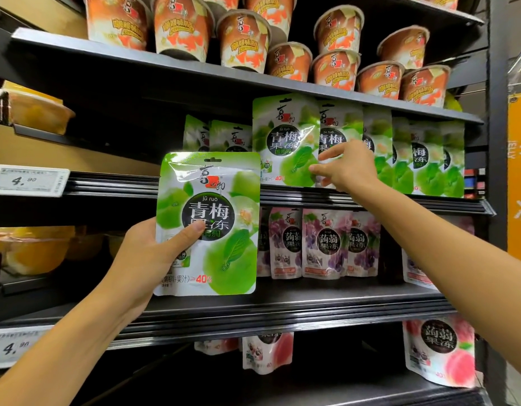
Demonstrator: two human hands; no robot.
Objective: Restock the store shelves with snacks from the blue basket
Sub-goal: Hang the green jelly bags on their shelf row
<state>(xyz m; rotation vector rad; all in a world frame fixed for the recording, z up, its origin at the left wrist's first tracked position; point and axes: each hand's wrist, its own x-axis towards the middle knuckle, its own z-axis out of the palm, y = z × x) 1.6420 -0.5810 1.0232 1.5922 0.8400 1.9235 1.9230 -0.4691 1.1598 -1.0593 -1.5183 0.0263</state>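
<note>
A left hand [148, 253], fingers curled round a green pouch [208, 224], holds it ready just below and left of the green row [423, 159], where the right hand [350, 171], thumb and forefinger spread, touches the front pouch [282, 142], seemingly steadying it to make room.

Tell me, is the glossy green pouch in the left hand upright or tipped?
Upright: the glossy green pouch, gripped by the left hand, has its hang hole on top.

Dark shelves [282, 310]: orange cups [241, 39], green pouches [423, 159], purple pouches [326, 244].
</note>
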